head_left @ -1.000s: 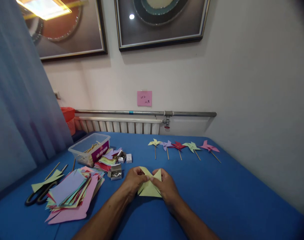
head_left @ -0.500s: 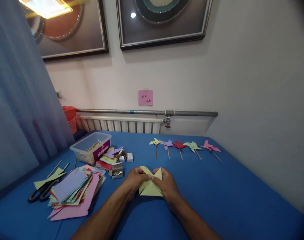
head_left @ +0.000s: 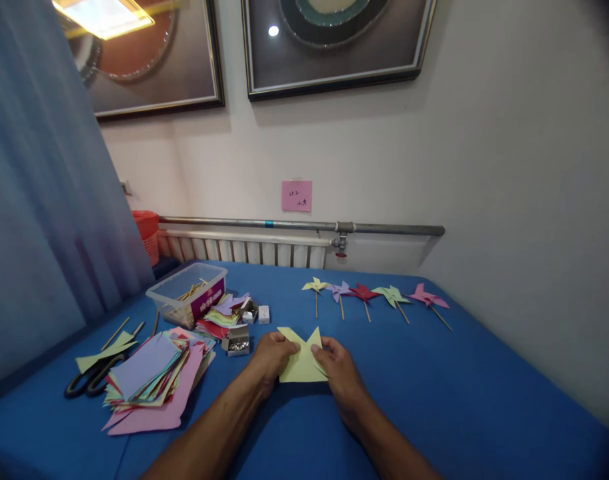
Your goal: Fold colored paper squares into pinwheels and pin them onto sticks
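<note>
A pale yellow sheet of paper (head_left: 304,367) with a V-shaped gap in its top edge is held up over the blue table (head_left: 434,413). On its left side, my left hand (head_left: 275,360) pinches it with the thumb on the front face. My right hand (head_left: 335,367) grips the opposite side, its thumb also in front and the fingers mostly behind. Just left of my left hand is a small open box (head_left: 237,341) of shiny metal pieces.
Several paper pinwheels on sticks (head_left: 363,293) lie in a row at the back right. On the left are a stack of coloured paper (head_left: 149,370), scissors (head_left: 97,377) under a yellow scrap, and a clear plastic tub (head_left: 184,287) with sticks. A radiator (head_left: 249,250) runs behind.
My thumbs have moved apart from the paper's middle to its sides. The paper now looks flatter, with its face more exposed. The view has shifted slightly.
</note>
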Available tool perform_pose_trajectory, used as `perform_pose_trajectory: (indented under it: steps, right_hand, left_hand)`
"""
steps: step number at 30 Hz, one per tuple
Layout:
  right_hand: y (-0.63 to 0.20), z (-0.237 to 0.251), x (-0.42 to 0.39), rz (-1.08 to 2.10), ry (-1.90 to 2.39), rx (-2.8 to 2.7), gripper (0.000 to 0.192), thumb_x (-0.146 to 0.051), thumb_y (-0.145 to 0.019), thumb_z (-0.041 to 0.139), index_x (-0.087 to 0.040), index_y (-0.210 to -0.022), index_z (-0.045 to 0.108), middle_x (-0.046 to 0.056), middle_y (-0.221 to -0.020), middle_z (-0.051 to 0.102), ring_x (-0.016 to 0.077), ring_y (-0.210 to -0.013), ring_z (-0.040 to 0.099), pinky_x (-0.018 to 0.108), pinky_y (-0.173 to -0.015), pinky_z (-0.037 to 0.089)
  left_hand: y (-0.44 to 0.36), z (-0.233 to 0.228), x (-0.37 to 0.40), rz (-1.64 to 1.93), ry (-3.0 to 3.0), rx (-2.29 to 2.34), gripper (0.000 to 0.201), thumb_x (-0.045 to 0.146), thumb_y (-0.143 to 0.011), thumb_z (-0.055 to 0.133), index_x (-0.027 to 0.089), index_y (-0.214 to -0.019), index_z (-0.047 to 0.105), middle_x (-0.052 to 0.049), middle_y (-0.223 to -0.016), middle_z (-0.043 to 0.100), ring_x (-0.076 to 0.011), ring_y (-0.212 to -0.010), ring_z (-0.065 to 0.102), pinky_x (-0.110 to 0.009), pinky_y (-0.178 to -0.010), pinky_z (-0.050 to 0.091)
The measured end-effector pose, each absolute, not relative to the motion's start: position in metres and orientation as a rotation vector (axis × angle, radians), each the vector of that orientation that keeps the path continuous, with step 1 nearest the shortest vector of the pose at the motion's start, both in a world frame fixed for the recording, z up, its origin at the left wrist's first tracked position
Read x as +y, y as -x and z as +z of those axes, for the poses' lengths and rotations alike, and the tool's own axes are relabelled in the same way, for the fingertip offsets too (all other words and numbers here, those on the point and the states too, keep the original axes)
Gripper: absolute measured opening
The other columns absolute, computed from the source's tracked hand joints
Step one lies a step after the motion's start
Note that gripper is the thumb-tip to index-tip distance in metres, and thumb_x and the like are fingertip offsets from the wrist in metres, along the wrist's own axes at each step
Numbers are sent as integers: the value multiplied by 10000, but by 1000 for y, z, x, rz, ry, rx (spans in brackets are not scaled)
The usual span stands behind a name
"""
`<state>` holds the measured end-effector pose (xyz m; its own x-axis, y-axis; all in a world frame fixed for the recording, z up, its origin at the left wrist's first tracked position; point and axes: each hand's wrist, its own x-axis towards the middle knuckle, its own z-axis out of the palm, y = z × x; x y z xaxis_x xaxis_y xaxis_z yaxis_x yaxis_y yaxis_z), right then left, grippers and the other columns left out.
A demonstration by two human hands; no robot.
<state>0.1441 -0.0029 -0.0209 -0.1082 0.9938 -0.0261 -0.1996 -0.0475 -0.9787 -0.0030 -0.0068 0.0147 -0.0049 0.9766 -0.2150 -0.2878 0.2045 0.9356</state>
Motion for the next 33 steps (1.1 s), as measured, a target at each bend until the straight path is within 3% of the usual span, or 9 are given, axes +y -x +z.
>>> perform_pose_trajectory:
  steps: [3,6,11,16,21,26,29,33]
  right_hand:
    - [-142,-22,-2,1381,1066,-1106,528,-595,-702,724,-214,-1051,616,81,-841,777,304,-797,757,387,-684,580]
    - [-144,-17,-4,1224,1087,-1186,545,-547,-717,712,-209,-1128,597,133,-1049,765,315,-984,741,427,-847,593]
    - [-148,-2,-22,704,1110,-1607,411,-334,-795,650,-241,-1193,602,127,-1391,607,296,-1313,576,481,-1115,453]
    - [-146,-3,-35,388,1089,-1930,341,-182,-778,645,-259,-1110,640,106,-1561,463,319,-1445,441,530,-1147,408]
    - [-142,-8,-36,104,1069,-2017,304,-153,-766,694,-259,-1047,649,116,-1612,410,368,-1490,366,620,-1165,348]
    - [-138,-11,-36,-43,1064,-2035,183,-167,-815,698,-253,-973,666,123,-1570,470,369,-1491,365,661,-1178,302]
    - [-138,-10,-35,-83,1063,-2021,66,-207,-883,655,-256,-922,675,120,-1528,516,361,-1467,399,656,-1155,332]
    - [-140,-7,-34,-32,1060,-2002,132,-221,-941,572,-255,-880,684,108,-1479,559,329,-1444,429,620,-1148,350]
  left_hand:
    - [5,17,-7,1219,-829,1162,191,241,-542,779,150,-615,627,-52,-570,681,-165,-502,605,-269,-520,446]
    - [8,17,-5,1243,-830,1146,207,256,-535,773,140,-637,636,-56,-576,678,-164,-509,605,-272,-530,451]
    - [10,15,-2,1284,-805,1124,230,259,-531,774,136,-684,654,-48,-596,692,-167,-527,610,-270,-535,452]
    - [12,13,0,1296,-812,1118,256,279,-545,787,133,-709,656,-45,-613,692,-166,-529,613,-271,-534,442]
    - [11,9,1,1331,-791,1139,259,296,-546,777,141,-703,640,-34,-597,673,-162,-526,596,-277,-546,447]
    - [8,5,1,1354,-800,1157,281,319,-558,793,145,-691,617,-38,-627,675,-152,-548,588,-267,-551,426]
    - [5,4,1,1365,-784,1147,313,330,-533,808,155,-687,599,-29,-625,668,-145,-548,582,-264,-554,422]
    - [3,7,-2,1366,-745,1089,309,312,-525,806,165,-688,588,-12,-612,661,-140,-552,584,-254,-559,432]
